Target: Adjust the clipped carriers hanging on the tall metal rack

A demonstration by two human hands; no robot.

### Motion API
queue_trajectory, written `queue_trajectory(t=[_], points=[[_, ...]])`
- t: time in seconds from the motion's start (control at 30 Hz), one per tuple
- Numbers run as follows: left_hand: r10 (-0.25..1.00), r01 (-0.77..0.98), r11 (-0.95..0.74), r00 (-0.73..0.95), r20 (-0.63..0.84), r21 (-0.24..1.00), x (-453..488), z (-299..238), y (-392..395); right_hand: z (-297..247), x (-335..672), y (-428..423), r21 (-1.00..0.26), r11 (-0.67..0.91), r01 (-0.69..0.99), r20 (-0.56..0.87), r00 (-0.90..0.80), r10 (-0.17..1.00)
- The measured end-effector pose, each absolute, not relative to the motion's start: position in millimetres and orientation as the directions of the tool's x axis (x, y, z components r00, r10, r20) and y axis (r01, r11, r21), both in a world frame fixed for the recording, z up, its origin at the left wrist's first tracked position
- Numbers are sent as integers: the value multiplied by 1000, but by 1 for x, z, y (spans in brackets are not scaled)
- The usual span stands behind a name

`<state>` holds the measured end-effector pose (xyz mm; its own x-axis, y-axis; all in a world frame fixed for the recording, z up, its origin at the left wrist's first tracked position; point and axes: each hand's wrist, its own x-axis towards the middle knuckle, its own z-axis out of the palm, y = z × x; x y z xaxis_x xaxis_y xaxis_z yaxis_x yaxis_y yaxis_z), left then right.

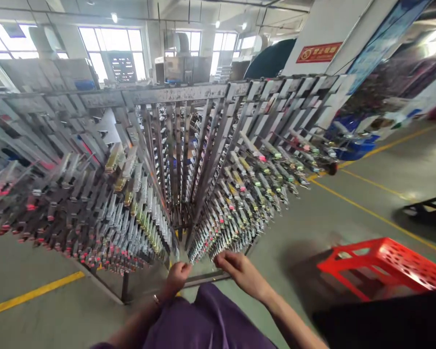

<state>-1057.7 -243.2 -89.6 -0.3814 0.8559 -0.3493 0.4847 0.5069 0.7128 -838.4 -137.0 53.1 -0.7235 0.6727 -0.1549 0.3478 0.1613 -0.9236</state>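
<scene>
A tall metal rack (174, 92) stands right in front of me, with rows of metal clamps (236, 213) jutting out in tiers on both sides. My left hand (177, 277) is closed low in front of the rack's middle gap, a bracelet at its wrist. To its right, my right hand (238, 271) has curled fingers pinched together close to the lowest clamps of the right side. Whatever either hand grips, if anything, is too small or hidden to name. The two hands are a little apart, above my purple clothing (203, 322).
A red plastic stool (388, 264) is on the floor at the right, near a dark object (385, 320) in the corner. A blue bin (358, 145) lies beyond the rack's right end. Yellow lines (378, 213) mark the floor. A white pillar (312, 29) bears a red sign.
</scene>
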Motion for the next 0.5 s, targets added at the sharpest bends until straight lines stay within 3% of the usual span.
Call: queue_trajectory(t=[0.07, 0.13, 0.27, 0.5], points=[[893, 379, 404, -359, -270, 833, -1054, -63, -213, 35, -796, -144, -909, 93, 407, -219, -654, 724], [901, 274, 199, -428, -66, 941, -1058, -25, -168, 22, -762, -152, -902, 6, 432, -264, -561, 785], [784, 339, -129, -540, 305, 932, -1074, 58, -69, 10, -714, -172, -901, -140, 411, -314, -395, 863], [757, 356, -288, -484, 438, 889, -1079, 115, 14, -13, -666, -198, -877, -211, 432, -353, -280, 893]])
